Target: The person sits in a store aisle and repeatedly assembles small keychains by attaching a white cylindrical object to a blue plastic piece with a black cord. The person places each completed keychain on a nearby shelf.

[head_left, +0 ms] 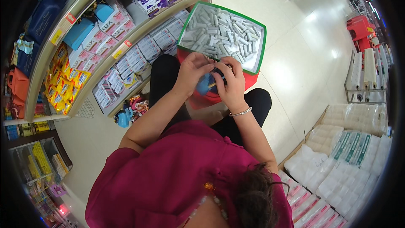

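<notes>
My left hand [195,71] and my right hand [230,82] meet over my lap, fingers bent and pinched close together. Between them is a small dark-blue and light-blue item [205,84], soft-looking and partly covered by my fingers; its exact kind does not show. Both hands grip its upper part. Just beyond my fingertips stands a shallow white tray with a green rim [265,38], holding a heap of small whitish-grey stick-like pieces [223,31]. Beneath and in front of it is a red support [251,79], around which my knees are spread.
Shelves at the left hold boxed soaps [139,55] and yellow packets [67,82]. A small colourful pile [134,107] lies low by my left leg. At the right are white plastic-wrapped packs [337,173] and a rack of rolls [369,69]. Pale floor tiles [291,67] lie between.
</notes>
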`<control>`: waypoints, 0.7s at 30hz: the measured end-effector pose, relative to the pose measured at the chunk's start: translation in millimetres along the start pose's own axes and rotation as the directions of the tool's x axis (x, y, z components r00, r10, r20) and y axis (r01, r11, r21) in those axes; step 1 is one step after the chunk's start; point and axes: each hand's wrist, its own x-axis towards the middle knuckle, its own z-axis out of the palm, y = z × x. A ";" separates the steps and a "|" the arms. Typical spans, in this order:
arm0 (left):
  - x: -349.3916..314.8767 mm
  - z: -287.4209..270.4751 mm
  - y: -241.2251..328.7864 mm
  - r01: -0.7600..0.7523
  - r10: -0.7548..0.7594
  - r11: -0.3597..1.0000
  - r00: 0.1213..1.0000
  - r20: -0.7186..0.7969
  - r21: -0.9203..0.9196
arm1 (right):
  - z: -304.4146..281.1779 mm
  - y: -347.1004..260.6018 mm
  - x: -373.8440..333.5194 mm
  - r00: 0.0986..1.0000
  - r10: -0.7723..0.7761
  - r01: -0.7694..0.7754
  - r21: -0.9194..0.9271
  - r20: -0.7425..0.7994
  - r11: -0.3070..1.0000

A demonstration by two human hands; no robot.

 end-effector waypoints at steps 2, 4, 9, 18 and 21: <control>0.4 -2.1 -0.3 0.024 -0.024 1.000 1.000 0.003 -0.020 | 3.0 -1.2 -0.5 0.998 0.003 -0.002 0.016 -0.057 1.000; 1.8 -3.7 -0.8 0.022 -0.021 0.999 1.000 0.012 -0.026 | 3.1 -3.0 1.3 0.997 -0.029 0.029 0.003 -0.073 1.000; 2.0 -6.9 2.6 0.025 -0.025 1.000 0.999 0.022 0.013 | -11.0 -9.4 7.8 0.988 -0.152 0.153 0.034 -0.036 0.988; -5.4 3.8 -1.1 -0.196 0.192 0.928 0.980 0.042 0.317 | -21.6 -1.2 31.7 0.942 0.326 -0.334 0.100 0.086 0.937; -6.0 0.7 -1.6 -0.159 0.153 0.938 0.987 0.044 0.308 | -24.4 -4.9 34.8 0.950 0.277 -0.282 0.015 0.144 0.959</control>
